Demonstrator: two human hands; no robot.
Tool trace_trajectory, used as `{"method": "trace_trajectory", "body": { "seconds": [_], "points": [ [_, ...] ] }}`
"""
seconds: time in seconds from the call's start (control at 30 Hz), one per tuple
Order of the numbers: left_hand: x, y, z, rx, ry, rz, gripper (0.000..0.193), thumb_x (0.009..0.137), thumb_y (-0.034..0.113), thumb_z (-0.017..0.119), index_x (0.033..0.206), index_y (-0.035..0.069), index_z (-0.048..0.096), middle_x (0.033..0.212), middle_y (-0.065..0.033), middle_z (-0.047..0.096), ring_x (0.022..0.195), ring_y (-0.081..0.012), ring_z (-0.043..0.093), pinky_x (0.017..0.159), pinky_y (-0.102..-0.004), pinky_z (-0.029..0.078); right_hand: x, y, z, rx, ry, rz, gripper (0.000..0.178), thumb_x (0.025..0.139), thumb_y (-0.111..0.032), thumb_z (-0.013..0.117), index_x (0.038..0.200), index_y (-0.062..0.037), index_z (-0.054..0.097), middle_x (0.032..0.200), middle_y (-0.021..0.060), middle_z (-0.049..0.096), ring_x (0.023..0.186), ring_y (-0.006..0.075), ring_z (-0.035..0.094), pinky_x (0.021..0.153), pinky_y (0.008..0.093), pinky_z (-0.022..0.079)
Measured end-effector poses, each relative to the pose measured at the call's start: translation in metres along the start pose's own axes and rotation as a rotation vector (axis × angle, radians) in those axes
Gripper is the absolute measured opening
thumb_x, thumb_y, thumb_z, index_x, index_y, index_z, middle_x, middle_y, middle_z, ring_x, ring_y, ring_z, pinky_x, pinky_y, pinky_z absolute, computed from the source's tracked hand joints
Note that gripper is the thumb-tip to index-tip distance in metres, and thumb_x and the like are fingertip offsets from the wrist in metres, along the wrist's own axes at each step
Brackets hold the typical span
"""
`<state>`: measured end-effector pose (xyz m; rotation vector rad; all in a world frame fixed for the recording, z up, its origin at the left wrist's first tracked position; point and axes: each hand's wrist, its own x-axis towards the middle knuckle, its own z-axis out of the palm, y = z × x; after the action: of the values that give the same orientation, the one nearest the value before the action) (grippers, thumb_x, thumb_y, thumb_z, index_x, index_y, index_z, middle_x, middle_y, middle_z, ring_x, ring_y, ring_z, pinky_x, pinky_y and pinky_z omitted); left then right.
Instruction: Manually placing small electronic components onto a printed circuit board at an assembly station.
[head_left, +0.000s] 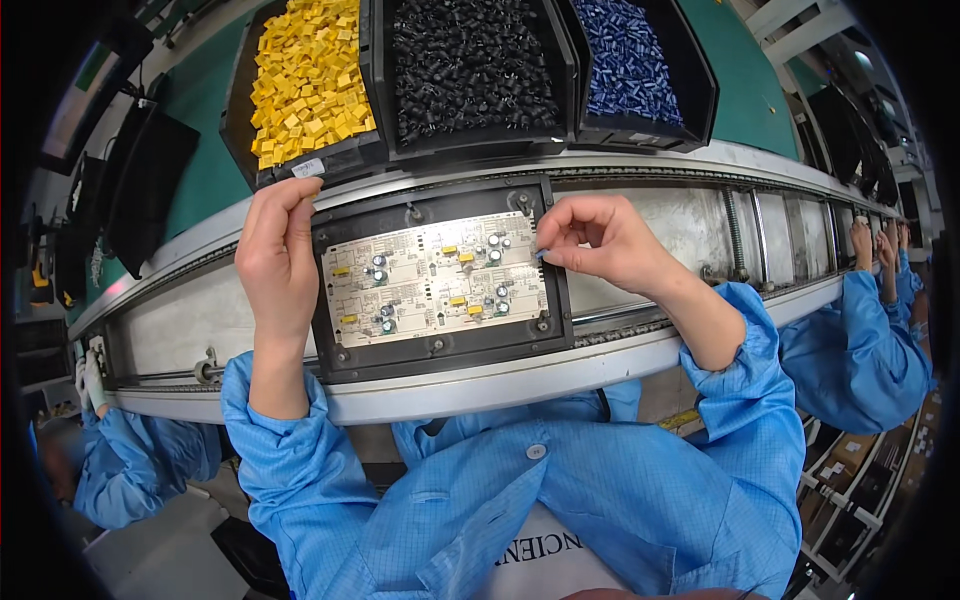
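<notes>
A circuit board panel (400, 290) lies in a black carrier frame (440, 362) in front of me, with several yellow block components and small cylindrical capacitors standing on it. Over the panel's right edge, my right hand (610, 245) has thumb and forefinger pinched on a small blue component (541, 254), mostly covered by the fingertips. My left hand (278, 240) is raised beside the carrier's left edge, its fingers closed together near the front of the yellow bin. Whatever the left fingertips hold, if anything, is hidden.
Black bins beyond the rail hold yellow block components (310, 80), black cylindrical capacitors (475, 65) and blue cylindrical components (628, 65). The carrier rests on a metal conveyor (500, 393) running left to right. Co-workers in blue sit at the left (140, 460) and right (850, 350).
</notes>
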<state>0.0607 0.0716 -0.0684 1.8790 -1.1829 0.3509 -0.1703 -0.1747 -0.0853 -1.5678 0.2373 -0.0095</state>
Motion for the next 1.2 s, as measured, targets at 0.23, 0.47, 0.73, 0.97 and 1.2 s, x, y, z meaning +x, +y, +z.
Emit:
{"method": "trace_trajectory", "body": {
  "seconds": [0.23, 0.47, 0.73, 0.97, 1.2],
  "points": [
    [-0.001, -0.003, 0.000, -0.009, -0.008, -0.017, 0.011, 0.094, -0.003, 0.060, 0.102, -0.001, 0.067, 0.096, -0.0112, 0.068, 0.089, -0.0225, 0.066, 0.080, -0.0291, 0.051, 0.000, -0.008, 0.006, -0.169, 0.038, -0.016, 0.026, 0.083, 0.004, 0.073, 0.107, -0.0024, 0.065, 0.093, -0.0004, 0.068, 0.080, 0.0036, 0.058, 0.071, 0.0202, 0.047],
    [-0.001, -0.002, 0.002, -0.014, -0.032, -0.015, 0.011, 0.094, -0.002, 0.061, 0.102, -0.001, 0.068, 0.096, -0.0108, 0.068, 0.087, -0.0213, 0.066, 0.079, -0.0285, 0.051, -0.009, -0.005, 0.022, -0.566, 0.026, -0.261, 0.025, 0.079, 0.003, 0.071, 0.103, -0.0030, 0.068, 0.085, 0.0036, 0.068, 0.071, 0.0127, 0.061, 0.064, 0.0262, 0.049],
    [-0.001, -0.003, 0.001, -0.018, -0.055, -0.010, 0.011, 0.094, -0.001, 0.062, 0.103, -0.001, 0.069, 0.094, -0.0101, 0.068, 0.085, -0.0203, 0.065, 0.076, -0.0276, 0.051, -0.007, -0.004, 0.026, -0.776, 0.020, -0.397, 0.024, 0.076, 0.000, 0.074, 0.098, -0.0059, 0.069, 0.082, 0.0060, 0.068, 0.071, 0.0210, 0.065, 0.061, 0.0311, 0.052],
    [0.000, -0.004, 0.000, -0.022, -0.071, -0.012, 0.012, 0.094, -0.001, 0.062, 0.103, 0.000, 0.069, 0.093, -0.0097, 0.068, 0.084, -0.0197, 0.065, 0.076, -0.0273, 0.051, -0.007, -0.006, 0.027, -0.837, -0.009, -0.431, 0.021, 0.074, -0.001, 0.074, 0.094, -0.0061, 0.068, 0.083, 0.0069, 0.067, 0.073, 0.0251, 0.065, 0.061, 0.0346, 0.052],
    [-0.002, -0.004, -0.002, -0.025, -0.069, -0.012, 0.012, 0.094, -0.001, 0.062, 0.104, 0.000, 0.069, 0.093, -0.0096, 0.068, 0.084, -0.0196, 0.065, 0.075, -0.0269, 0.050, -0.010, -0.010, 0.032, -0.897, -0.002, -0.440, 0.021, 0.075, -0.001, 0.074, 0.094, -0.0060, 0.067, 0.083, 0.0075, 0.066, 0.073, 0.0269, 0.065, 0.063, 0.0363, 0.052]
  ]
}}
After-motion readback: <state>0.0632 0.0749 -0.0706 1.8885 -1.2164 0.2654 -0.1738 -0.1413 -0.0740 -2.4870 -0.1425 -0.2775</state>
